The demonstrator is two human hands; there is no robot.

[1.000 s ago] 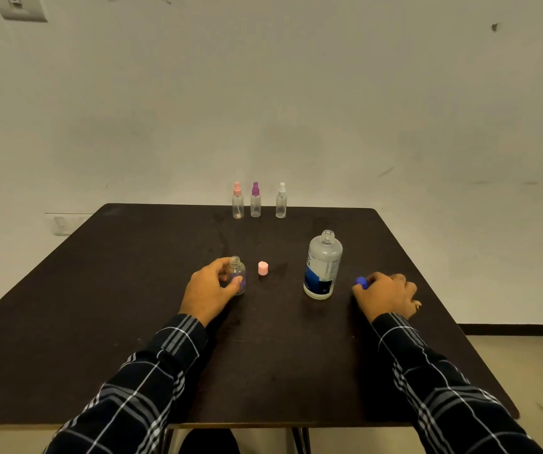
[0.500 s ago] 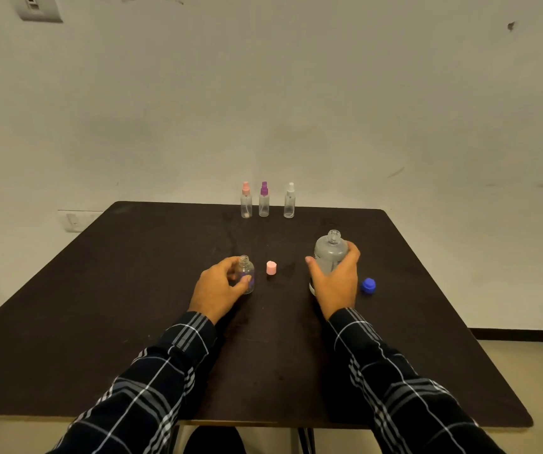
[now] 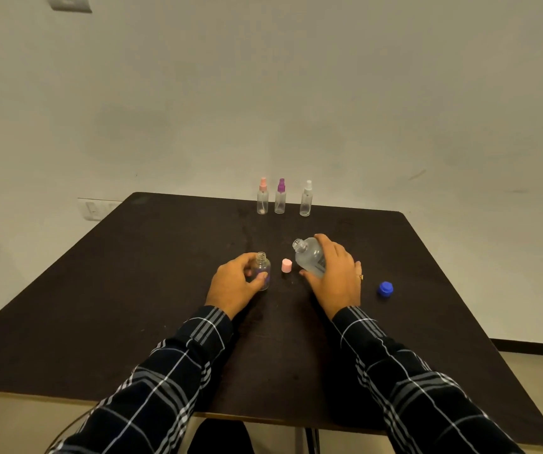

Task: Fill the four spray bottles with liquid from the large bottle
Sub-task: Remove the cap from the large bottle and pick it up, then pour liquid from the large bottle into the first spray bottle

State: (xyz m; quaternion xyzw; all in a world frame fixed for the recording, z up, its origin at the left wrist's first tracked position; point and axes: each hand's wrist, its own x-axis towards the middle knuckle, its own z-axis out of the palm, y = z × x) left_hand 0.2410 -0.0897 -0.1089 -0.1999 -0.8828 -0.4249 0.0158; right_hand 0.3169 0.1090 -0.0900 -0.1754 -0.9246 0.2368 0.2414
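My left hand [image 3: 235, 285] grips a small clear spray bottle [image 3: 262, 269] that stands uncapped and upright on the dark table [image 3: 132, 290]. My right hand [image 3: 335, 273] holds the large clear bottle [image 3: 307, 257], uncapped and tilted with its neck pointing left toward the small bottle. A pink cap [image 3: 286, 265] lies between the two bottles. The large bottle's blue cap [image 3: 385, 288] lies to the right of my right hand. Three capped spray bottles stand in a row at the table's far edge: pink-topped [image 3: 262, 201], purple-topped [image 3: 280, 200], white-topped [image 3: 306, 203].
The wall rises just behind the table's far edge. A wall socket [image 3: 93, 209] sits left of the table. The table's front edge is close to my body.
My right hand left the blue cap on the table, took hold of the large bottle and tilted it leftward. My left hand stayed on the small bottle.
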